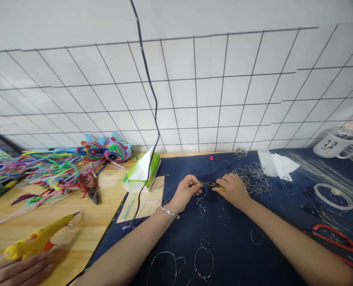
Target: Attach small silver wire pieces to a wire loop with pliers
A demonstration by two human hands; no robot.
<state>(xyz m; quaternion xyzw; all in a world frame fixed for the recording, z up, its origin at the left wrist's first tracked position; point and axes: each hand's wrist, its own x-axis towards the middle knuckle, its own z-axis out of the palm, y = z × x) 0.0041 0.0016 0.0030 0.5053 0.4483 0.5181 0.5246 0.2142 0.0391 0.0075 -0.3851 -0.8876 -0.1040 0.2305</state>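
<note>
My left hand (187, 191), with a silver bangle (169, 212) on its wrist, pinches a thin wire ring (205, 193). Fingers wrapped round its handles, my right hand (233, 190) grips a pair of pliers (211, 184) with yellow grips. The pliers' jaws point left and meet the ring close to my left fingertips; whether they bite the wire is too small to tell. Just below lie loose bent wire pieces (200, 205). Nearer to me on the dark blue mat (224, 242) are wire hoops with small pink beads (204, 276).
A pile of bent wires (254, 178), white tissue (276, 165), a white ring (334, 196), red-handled tool (334, 237) and mug (336, 143) stand right. Left are a tissue pack (143, 171), hanging black cable (155, 119), pliers (90, 188), pipe cleaners (57, 174), and another person's hand (24, 270) with a yellow glue gun (39, 237).
</note>
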